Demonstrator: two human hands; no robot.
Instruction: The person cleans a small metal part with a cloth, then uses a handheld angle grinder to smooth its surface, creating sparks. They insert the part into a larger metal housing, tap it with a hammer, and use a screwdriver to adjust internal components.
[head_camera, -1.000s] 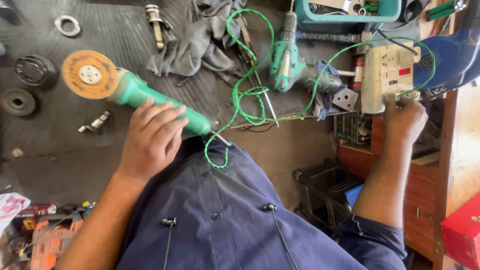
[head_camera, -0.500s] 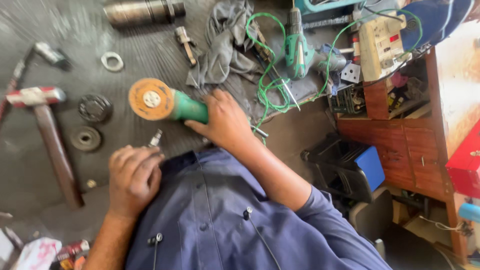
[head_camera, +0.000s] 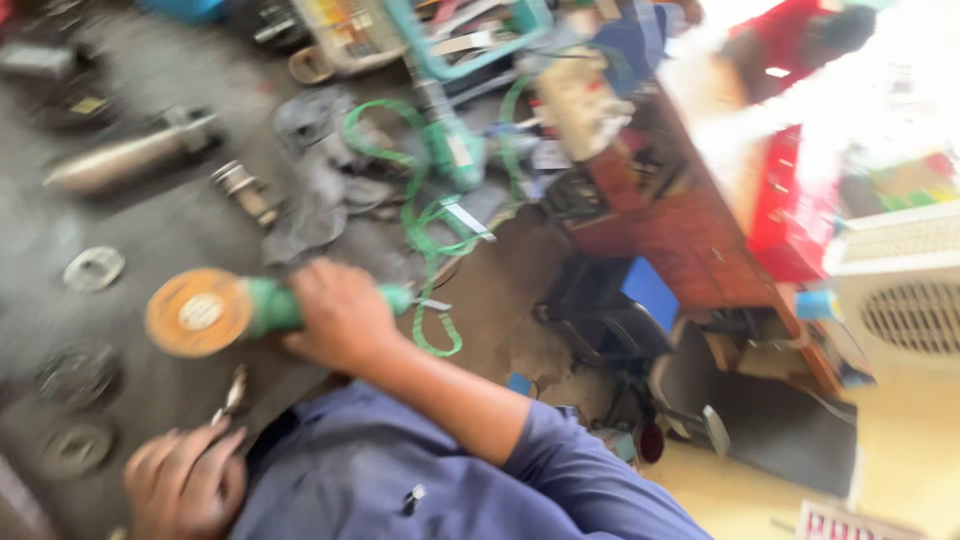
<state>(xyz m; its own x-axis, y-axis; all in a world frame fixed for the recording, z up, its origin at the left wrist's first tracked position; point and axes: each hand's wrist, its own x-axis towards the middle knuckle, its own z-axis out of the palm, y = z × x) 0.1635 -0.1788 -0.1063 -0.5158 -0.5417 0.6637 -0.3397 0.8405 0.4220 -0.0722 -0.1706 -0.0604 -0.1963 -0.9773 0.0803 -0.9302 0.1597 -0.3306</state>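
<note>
The view is blurred by motion. My right hand (head_camera: 340, 315) is closed around the green body of an angle grinder (head_camera: 265, 305), whose orange disc (head_camera: 197, 312) faces up on the dark workbench (head_camera: 150, 230). The grinder's green cable (head_camera: 425, 225) loops away to the right. My left hand (head_camera: 185, 482) is low at the left, fingers curled on a small metal tool (head_camera: 232, 390) that sticks up toward the disc. My blue shirt (head_camera: 400, 480) fills the bottom of the frame.
Round metal flanges (head_camera: 93, 268) and dark discs (head_camera: 75, 375) lie left of the grinder. A metal cylinder (head_camera: 120, 160), a grey rag (head_camera: 320, 190) and a second green power tool (head_camera: 450, 150) lie farther back. A wooden cabinet (head_camera: 690, 230) and a white fan housing (head_camera: 900, 300) stand on the right.
My right hand left the socket box and took the grinder body. My left hand let go of it and dropped to the lower left with a small metal tool. The view swung right.
</note>
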